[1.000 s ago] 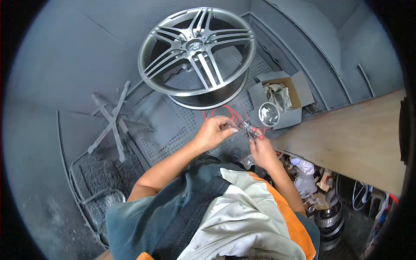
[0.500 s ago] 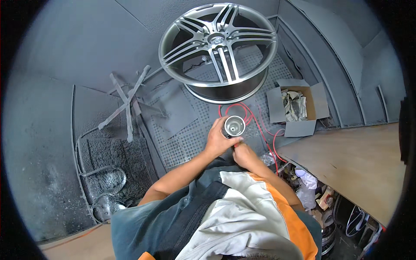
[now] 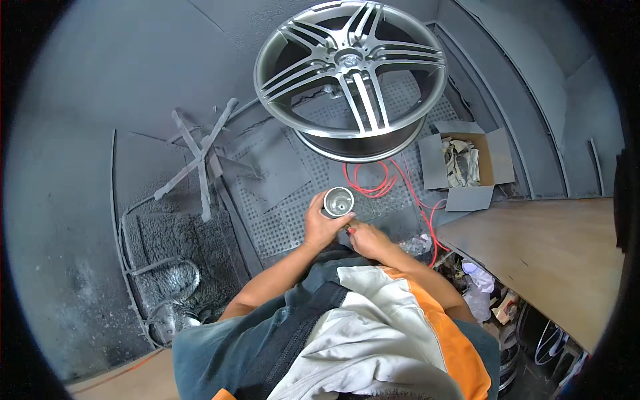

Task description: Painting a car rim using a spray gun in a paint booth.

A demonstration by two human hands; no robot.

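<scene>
A spray gun with a round metal cup [image 3: 339, 203] is held upright in front of my body, its open top facing me. My left hand [image 3: 320, 225] is closed around the gun beside the cup, thumb across it. My right hand [image 3: 367, 240] is closed at a small red-tipped fitting [image 3: 350, 230] just below the cup; the rest of that grip is hidden. Beyond them a large silver multi-spoke wheel [image 3: 350, 120] lies face up, raised above the floor, with a coiled red hose [image 3: 378, 191] on the floor beneath its near edge.
An open cardboard box [image 3: 468, 199] of crumpled paper stands right of the wheel. A paint-crusted cross stand [image 3: 218, 121] and dark textured pad [image 3: 167, 240] are at left. A wooden board [image 3: 547, 253] runs along the right, beside clutter [image 3: 479, 300]. Grey walls [image 3: 100, 80] surround the floor.
The gun has turned since one second ago, its cup now upright between my hands and nearer my body. My right hand has moved left and down. The view has shifted.
</scene>
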